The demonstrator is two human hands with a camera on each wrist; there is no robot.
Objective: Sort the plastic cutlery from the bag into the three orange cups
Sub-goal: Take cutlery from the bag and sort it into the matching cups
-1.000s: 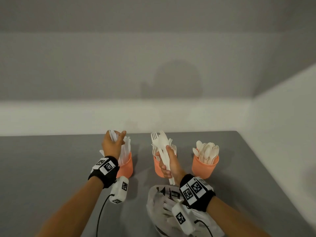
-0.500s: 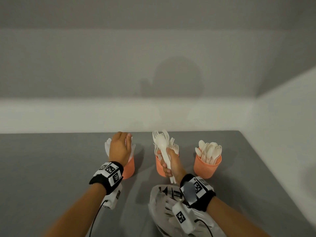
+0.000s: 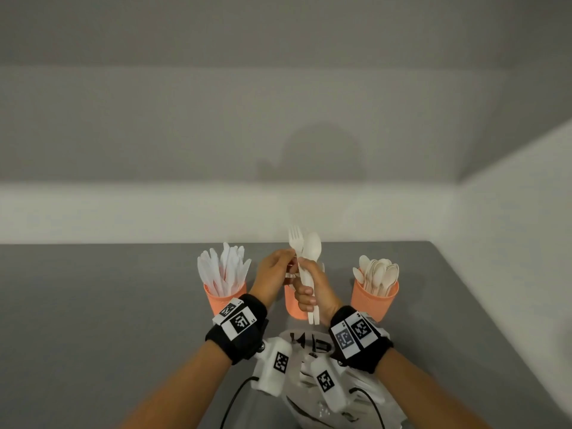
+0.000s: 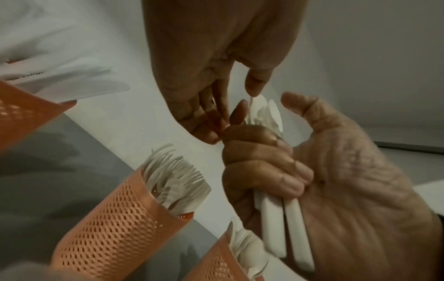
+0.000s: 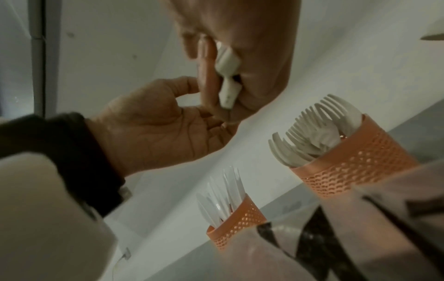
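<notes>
Three orange mesh cups stand in a row: the left cup [image 3: 224, 297] holds knives, the middle cup [image 3: 293, 303] holds forks [image 5: 312, 133] and is mostly hidden behind my hands, and the right cup [image 3: 374, 300] holds spoons. My right hand [image 3: 309, 292] grips an upright bundle of white cutlery [image 3: 305, 252] above the middle cup, a fork and a spoon showing at its top. My left hand [image 3: 274, 274] has come beside it, and its thumb and forefinger pinch the fork in that bundle [image 4: 251, 102]. The handles [image 4: 288, 228] stick out below my right fist.
The printed white plastic bag [image 3: 325, 382] lies on the grey table [image 3: 93, 320] just in front of me, under both wrists. A white wall runs behind the cups, and another wall bounds the table on the right.
My left hand has left the knife cup, where the knives now stand, and moved right to the bundle. My right hand keeps holding the bundle over the middle cup.
</notes>
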